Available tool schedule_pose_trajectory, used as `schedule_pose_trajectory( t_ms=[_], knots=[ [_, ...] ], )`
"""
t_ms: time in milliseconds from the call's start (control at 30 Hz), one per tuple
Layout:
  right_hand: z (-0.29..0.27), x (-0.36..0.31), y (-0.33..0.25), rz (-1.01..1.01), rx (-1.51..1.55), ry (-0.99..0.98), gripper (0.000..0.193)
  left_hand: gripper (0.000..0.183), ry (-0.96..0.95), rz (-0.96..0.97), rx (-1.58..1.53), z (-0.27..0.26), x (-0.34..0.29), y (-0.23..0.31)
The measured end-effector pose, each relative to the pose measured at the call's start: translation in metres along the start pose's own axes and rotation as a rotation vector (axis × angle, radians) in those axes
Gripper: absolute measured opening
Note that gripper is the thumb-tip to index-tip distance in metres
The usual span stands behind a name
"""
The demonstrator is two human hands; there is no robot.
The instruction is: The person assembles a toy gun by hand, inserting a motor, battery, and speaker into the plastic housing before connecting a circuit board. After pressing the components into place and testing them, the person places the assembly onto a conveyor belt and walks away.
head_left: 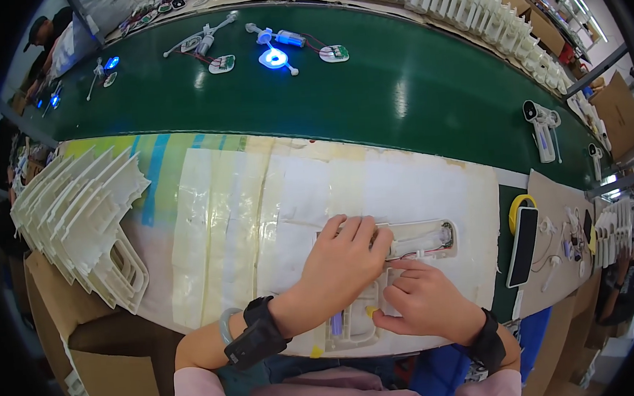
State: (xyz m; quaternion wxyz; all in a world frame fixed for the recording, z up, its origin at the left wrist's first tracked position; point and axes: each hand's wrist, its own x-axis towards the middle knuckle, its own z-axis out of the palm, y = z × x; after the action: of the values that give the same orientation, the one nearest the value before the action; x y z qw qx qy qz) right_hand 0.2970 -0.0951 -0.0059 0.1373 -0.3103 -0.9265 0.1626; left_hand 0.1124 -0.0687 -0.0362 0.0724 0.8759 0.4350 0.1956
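Observation:
A white plastic half-shell (pixel 422 229), shaped like a handheld device with a handle, lies open on the paper-covered worktable in front of me. My left hand (pixel 350 260) rests over its upper left part, fingers bent down and pressed onto it, hiding what lies beneath. Close by, my right hand (pixel 426 299) is curled over the handle side. Its index fingertip is at a thin red wire (pixel 407 255) along the shell's inner edge, and its thumb is beside a small yellow piece (pixel 371 311). Whatever its fingers hold is hidden. A purple cylinder (pixel 336 324) sits in the handle.
Stacked white shells (pixel 78 212) stand at the left above a cardboard box (pixel 117 370). Across the green belt (pixel 180 97) lie wired assemblies, one glowing blue (pixel 274 57). To the right are a dark-screened phone (pixel 523 245), a yellow tape roll (pixel 519 207) and loose parts.

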Motion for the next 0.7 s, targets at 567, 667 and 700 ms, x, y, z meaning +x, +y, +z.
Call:
schedule_pose_trajectory(
  t_ms=[567, 667, 700],
  knots=[
    [0.008, 0.007, -0.007, 0.06, -0.006, -0.039, 0.041, 0.02, 0.084, -0.123, -0.136, -0.034, -0.034, -0.022],
    [0.007, 0.008, -0.008, 0.06, -0.045, -0.026, 0.042, 0.02, 0.118, -0.237, -0.183, -0.029, -0.026, -0.018],
    [0.007, 0.007, -0.008, 0.056, -0.049, -0.019, 0.042, 0.02, 0.123, -0.233, -0.177, -0.028, -0.025, -0.015]
  ],
)
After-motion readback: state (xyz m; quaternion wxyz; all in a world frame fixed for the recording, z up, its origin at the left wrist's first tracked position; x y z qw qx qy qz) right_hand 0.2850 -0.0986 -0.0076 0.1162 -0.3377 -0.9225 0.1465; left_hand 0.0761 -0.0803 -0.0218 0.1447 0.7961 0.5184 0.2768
